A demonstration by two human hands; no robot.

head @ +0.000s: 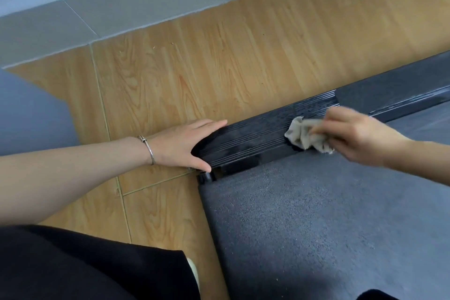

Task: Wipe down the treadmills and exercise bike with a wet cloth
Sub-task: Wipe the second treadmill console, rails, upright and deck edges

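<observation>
Side rail (255, 139): your left hand (187, 145) lies flat over its near end and your right hand (358, 139), holding the bunched cloth (304, 137), blocks it further along, with a bare ribbed stretch between them. Wooden floor (194, 68) beside the rail: open up to the grey wall base (121, 7), with dark clothing (85, 263) covering its near corner. Belt (304, 214): open surface on the rail's other side.

cloth (307, 135) in right hand (360, 139) on rail (255, 136)

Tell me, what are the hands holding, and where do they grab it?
The right hand pinches the crumpled beige cloth by its right side, on the black ribbed treadmill rail. The left hand holds nothing, resting flat on that rail.
</observation>
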